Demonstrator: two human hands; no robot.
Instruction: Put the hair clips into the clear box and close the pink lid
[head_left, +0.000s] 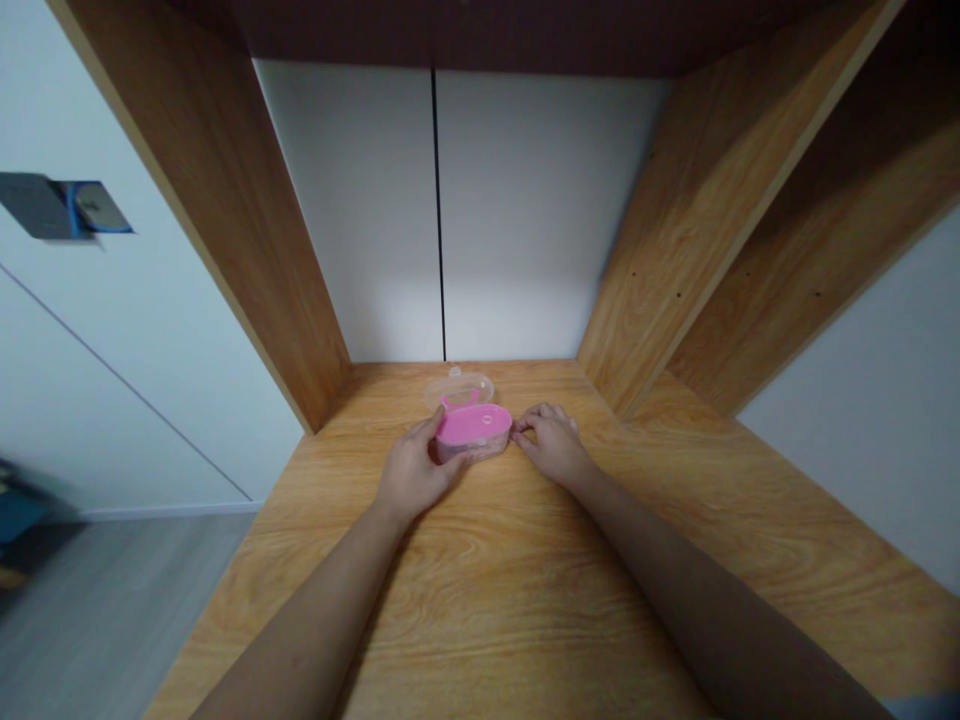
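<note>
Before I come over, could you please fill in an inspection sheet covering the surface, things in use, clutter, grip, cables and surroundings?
Surface: wood-grain worktop with the container on it.
Things in use: clear-sided oval container with a pink top; clear lid open behind it.
Clutter: blurred blue object at far left, too unclear to identify.
Grip: left hand holds the container's left end; right hand has its fingers bunched by the right end, contact unclear.
Cables: nothing seen.
Surroundings: wooden side panels, white back panel with a dark seam, grey floor at left.
</note>
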